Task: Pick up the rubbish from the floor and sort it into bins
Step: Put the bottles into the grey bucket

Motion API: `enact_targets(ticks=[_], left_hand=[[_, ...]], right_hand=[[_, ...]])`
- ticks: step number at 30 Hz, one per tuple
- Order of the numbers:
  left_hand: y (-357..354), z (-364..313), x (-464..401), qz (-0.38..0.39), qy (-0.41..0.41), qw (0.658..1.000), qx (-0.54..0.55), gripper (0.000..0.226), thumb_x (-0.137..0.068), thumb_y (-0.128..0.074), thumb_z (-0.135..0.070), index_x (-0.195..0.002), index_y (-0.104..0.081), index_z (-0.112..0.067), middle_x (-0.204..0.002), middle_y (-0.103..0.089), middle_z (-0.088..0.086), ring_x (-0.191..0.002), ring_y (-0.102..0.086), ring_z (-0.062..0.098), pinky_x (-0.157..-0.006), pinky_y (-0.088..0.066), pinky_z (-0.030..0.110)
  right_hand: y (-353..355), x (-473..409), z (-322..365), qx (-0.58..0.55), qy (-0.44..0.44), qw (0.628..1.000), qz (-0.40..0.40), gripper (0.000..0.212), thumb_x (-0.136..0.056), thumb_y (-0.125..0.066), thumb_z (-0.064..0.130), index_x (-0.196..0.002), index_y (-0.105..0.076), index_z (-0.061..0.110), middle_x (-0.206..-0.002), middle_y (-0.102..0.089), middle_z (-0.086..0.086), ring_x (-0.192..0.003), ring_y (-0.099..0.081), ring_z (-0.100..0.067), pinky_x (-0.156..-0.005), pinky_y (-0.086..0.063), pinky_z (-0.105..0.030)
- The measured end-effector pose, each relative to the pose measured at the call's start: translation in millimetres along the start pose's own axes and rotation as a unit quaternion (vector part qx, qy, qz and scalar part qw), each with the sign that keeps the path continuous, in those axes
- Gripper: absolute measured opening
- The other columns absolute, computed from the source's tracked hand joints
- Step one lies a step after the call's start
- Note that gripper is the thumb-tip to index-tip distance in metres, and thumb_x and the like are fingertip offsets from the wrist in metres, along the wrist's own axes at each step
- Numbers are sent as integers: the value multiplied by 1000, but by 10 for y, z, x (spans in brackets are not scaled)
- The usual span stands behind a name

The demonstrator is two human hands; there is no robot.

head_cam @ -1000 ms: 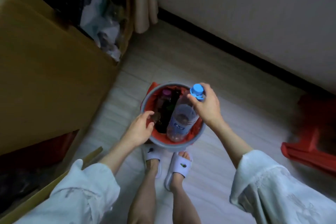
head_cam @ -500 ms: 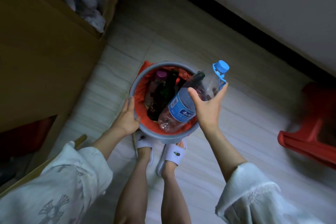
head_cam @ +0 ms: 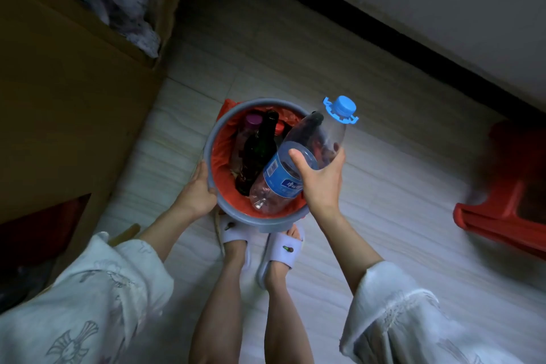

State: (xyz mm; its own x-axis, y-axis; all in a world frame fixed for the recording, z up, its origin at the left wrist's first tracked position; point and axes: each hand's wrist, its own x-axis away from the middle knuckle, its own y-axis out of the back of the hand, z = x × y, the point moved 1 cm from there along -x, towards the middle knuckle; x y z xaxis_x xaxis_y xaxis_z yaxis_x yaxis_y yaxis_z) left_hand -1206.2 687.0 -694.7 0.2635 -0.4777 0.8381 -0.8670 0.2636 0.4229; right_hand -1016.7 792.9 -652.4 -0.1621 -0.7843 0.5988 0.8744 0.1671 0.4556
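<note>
A round grey bin (head_cam: 266, 223) with a red liner (head_cam: 224, 168) stands on the floor in front of my feet. Inside it stand a dark glass bottle (head_cam: 258, 151) and a bottle with a purple cap (head_cam: 252, 120). A large clear plastic bottle (head_cam: 280, 177) with a blue label and blue cap (head_cam: 342, 106) leans out of the bin toward the right. My right hand (head_cam: 320, 177) grips this bottle round its middle. My left hand (head_cam: 198, 192) holds the bin's left rim.
A big cardboard box (head_cam: 74, 91) holding crumpled bags (head_cam: 127, 0) fills the left side. A red plastic stool (head_cam: 508, 198) sits at the right. A dark skirting board (head_cam: 384, 38) and the wall run behind. Pale floor tiles (head_cam: 369, 216) lie around the bin.
My right hand slid from the bottle's cap down to its middle, and the bottle tipped to the right. My left hand shifted to the bin's outer left rim.
</note>
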Motion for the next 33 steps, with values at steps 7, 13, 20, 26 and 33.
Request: enact_targets(ticks=[7,13,20,26,33], left_hand=[[9,33,50,1,1,1000,3,69,-93,-44,-6,-149,-3,-12,-157,-7,4,-143,-19,20,-110,-20,23],[129,-64,49,9,25,1000,-10,62,-94,-39,-8,-149,-11,-20,-145,-40,15,-121,-50,33,-93,-40,31],[154,-29,-12,-30,34,994,95,50,-91,-39,-1,-140,-37,-12,-128,-56,13,-112,-56,31,-95,-42,34],[194,-246,39,3,82,944,319,42,-88,-31,14,-112,-55,-10,-102,-59,4,-79,-54,10,-53,-47,7],[160,-275,36,24,104,937,333,52,-80,-25,16,-97,-54,-24,-70,-64,-14,-64,-58,-2,-63,-40,23]], right_hand=[[-216,-29,24,53,98,991,75,90,-61,-80,42,-136,-35,17,-135,-47,-1,-126,-44,-16,-107,-38,-37],[-382,-189,-64,141,81,974,158,92,-77,-73,38,-148,-18,17,-146,-33,-10,-135,-34,-24,-108,-31,-34],[-129,-202,-181,286,86,947,123,83,-82,-62,51,-147,-24,16,-143,-35,-9,-135,-30,-26,-110,-30,-39],[256,-345,-377,220,-52,973,45,44,-96,-39,10,-140,-36,6,-139,-41,-18,-131,-36,-33,-108,-29,-36],[295,-465,-420,59,-178,976,110,43,-83,-30,-9,-106,-56,16,-99,-59,-6,-89,-55,-22,-92,-50,-47]])
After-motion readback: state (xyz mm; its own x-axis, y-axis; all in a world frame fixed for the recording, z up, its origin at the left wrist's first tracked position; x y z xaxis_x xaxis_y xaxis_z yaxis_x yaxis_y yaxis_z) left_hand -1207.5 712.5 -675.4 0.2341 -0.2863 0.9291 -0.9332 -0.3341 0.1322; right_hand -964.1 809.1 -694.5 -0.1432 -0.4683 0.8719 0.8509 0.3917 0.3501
